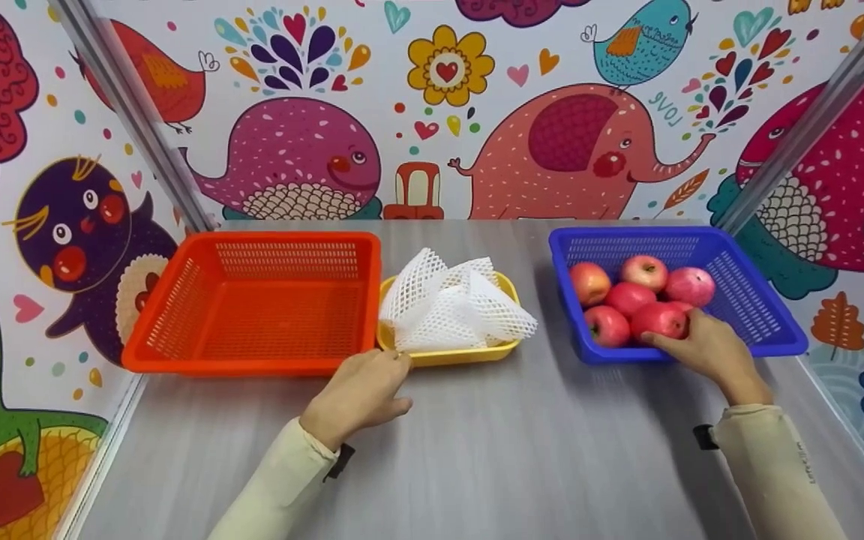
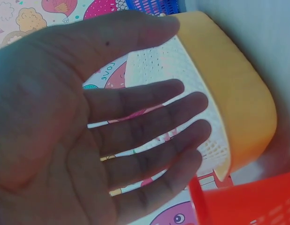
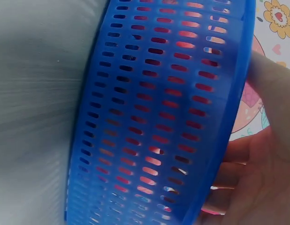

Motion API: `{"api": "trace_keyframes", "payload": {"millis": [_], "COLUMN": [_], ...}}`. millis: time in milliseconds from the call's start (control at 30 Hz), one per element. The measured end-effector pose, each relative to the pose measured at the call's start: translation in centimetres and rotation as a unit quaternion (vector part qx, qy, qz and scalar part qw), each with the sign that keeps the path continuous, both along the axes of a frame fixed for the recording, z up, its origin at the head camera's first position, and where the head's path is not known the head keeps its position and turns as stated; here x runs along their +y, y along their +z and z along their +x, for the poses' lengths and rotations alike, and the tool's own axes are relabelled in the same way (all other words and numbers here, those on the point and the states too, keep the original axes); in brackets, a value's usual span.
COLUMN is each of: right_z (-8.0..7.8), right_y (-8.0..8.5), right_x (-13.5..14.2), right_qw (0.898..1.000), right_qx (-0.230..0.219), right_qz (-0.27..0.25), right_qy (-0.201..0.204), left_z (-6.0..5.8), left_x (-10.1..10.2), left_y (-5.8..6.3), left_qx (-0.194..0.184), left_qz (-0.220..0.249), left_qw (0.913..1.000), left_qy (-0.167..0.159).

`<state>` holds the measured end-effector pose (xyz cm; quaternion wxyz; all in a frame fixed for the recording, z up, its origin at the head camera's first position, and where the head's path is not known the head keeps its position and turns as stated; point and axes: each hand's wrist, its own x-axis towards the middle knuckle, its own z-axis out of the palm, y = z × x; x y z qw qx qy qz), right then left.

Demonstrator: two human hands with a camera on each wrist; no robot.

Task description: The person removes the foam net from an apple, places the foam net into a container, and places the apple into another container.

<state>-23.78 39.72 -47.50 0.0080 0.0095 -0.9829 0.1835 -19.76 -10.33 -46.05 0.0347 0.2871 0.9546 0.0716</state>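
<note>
- At the centre of the grey worktop (image 1: pixel 477 450) sits a small yellow tray (image 1: pixel 453 354), taken here as the landmark; it holds a heap of white foam net sleeves (image 1: pixel 453 301) that rise above its rim.
- Just left of the yellow tray, touching its side, stands a large orange basket (image 1: pixel 256 300) with nothing visible inside.
- Right of the yellow tray, a little apart, stands a blue basket (image 1: pixel 747 300) holding six red apples (image 1: pixel 631 298) bunched toward its near left corner.
- Left hand (image 1: pixel 361 394): it rests at the tray's near left corner, fingertips at the rim. From the left wrist view its fingers (image 2: pixel 149 136) are straight and spread, so the grip is released and holds nothing.
- Right hand (image 1: pixel 706 349): it reaches over the blue basket's near rim, fingers laid on the nearest apple (image 1: pixel 659 320). Whether this grip has clenched round the fruit cannot be told.
- Behind the yellow tray runs a wall of cartoon animals.
</note>
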Motion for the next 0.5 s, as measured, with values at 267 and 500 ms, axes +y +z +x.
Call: {"api": "trace_keyframes", "payload": {"millis": [267,500], "right_z": [0.4,1.4], "right_y": [1.5,2.5], "right_x": [-1.0,-2.8], "right_qw": [0.999,0.996], "right_qx": [0.021,0.086], "right_qz": [0.019,0.012], "right_qy": [-0.014,-0.006], "left_z": [-0.1,0.0], "left_x": [-0.1,0.0], "left_y": [0.3,0.3], "left_qx": [0.008,0.006], "left_qz": [0.003,0.001], "left_qw": [1.0000,1.0000], "left_qy": [0.003,0.002]}}
